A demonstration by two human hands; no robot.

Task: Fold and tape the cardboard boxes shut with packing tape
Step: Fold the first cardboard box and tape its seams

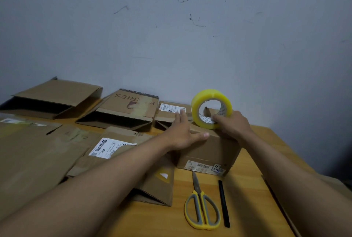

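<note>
Scissors (202,209) with yellow and grey handles lie nearest on the wooden surface (251,160), a black pen (224,203) just beside them. Beyond them stands the small cardboard box (207,151), flaps folded down, in the middle of the surface toward the right. It looks light and fairly stiff, though the top would likely give under hard pressure near the seam, so pressing flat over the flaps seems the sound hold. The left hand (182,132) does just that, fingers straight and spread across the top. The right hand (231,124) pinches the yellow tape roll (211,108), which stands on edge on the box's far top edge; its film is probably slick and clingy, best held by the core. Flattened and half-open boxes (122,111) lie around, against a scuffed wall (171,27).
</note>
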